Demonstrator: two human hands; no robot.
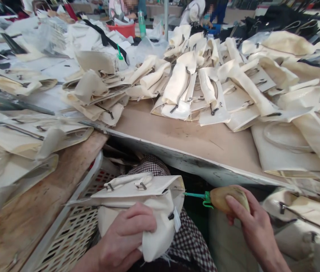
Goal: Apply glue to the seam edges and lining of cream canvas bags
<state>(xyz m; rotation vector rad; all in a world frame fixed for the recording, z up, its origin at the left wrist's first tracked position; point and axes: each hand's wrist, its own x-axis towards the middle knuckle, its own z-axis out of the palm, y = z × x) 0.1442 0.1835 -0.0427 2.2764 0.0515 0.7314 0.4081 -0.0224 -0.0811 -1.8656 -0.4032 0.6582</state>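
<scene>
Your left fingers [142,223] grip the cream bag [160,200]; steady the tan-handled tool [219,198] held in your right fingers [235,206]. Bag contact is unclear.

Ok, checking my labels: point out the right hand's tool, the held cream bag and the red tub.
Tool [218,199], head view, on its handle.
Cream bag [162,219], head view, on its body.
Red tub [124,30], head view, on its outer side.

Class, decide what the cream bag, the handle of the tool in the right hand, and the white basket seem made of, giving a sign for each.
Cream bag: probably matte fabric; it creases softly, with loose threads below.
Tool handle: perhaps smooth wood, judging by its yellow-brown tone.
White basket: likely moulded plastic, given its regular lattice.
</scene>
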